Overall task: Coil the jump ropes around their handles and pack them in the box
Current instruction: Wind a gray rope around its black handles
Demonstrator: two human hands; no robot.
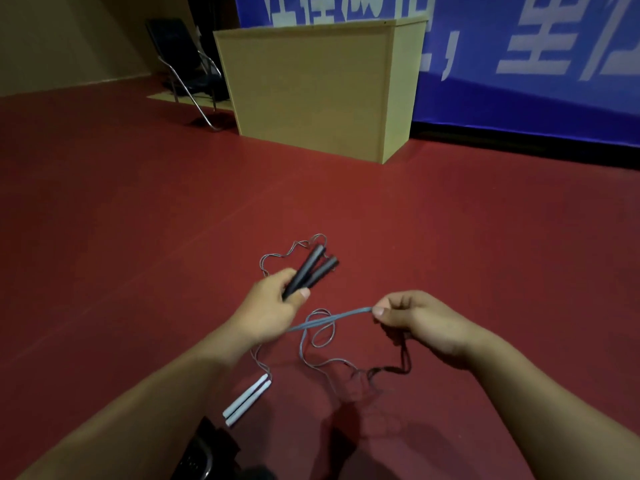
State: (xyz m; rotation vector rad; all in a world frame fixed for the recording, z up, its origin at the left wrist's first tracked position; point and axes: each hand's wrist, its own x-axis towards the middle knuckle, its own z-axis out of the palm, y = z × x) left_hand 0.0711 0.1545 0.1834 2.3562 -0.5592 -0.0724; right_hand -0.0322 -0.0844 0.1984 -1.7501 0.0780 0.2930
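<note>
Red sports flooring (pixel 138 202) fills the room, with a pale wooden cabinet (pixel 311 88) standing well back against a blue banner with white lettering (pixel 519 46) and a black metal-framed chair (pixel 183 64) beside it. Over the floor, the left hand (pixel 273 306) grips a pair of black cylindrical jump-rope handles (pixel 311 268) held together, while the right hand (pixel 415 320) pinches a bunched length of thin grey cord (pixel 332 320) stretched taut between the two hands. More cord trails in loose loops on the floor below and beyond the black handles. A second pair of white jump-rope handles (pixel 247 400) lies side by side on the floor near the left forearm, its cord apparently uncoiled. Judging by this, coiling has barely begun: no turns sit around either pair, and no packing box can be identified with certainty.
</note>
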